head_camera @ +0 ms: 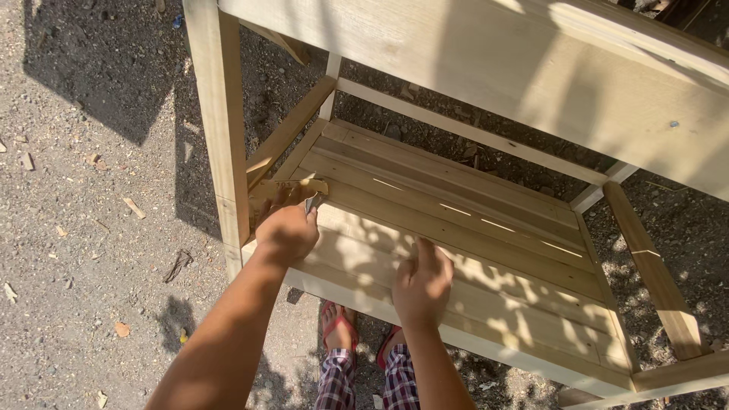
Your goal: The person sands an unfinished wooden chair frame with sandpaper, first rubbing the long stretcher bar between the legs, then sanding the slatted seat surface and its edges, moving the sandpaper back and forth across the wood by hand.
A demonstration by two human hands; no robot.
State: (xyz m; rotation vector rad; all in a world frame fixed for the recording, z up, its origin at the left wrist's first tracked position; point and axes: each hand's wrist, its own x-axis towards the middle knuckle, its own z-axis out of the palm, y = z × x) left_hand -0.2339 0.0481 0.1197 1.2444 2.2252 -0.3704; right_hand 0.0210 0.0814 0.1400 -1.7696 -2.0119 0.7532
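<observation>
- Left hand (286, 231) grasps a sandpaper piece (298, 187) at the slatted shelf's (486, 250) near-left corner, beside the leg (222, 129).
- Right hand (421, 282) rests released, flat on the shelf's near edge.
- Sanding step, likely; next needs firm strokes along the slat.

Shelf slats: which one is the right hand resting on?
The right hand lies flat on the front slat, the board nearest the person along the shelf's front edge. The other slats lie farther back, untouched by it. The left hand works at the left front leg.
</observation>
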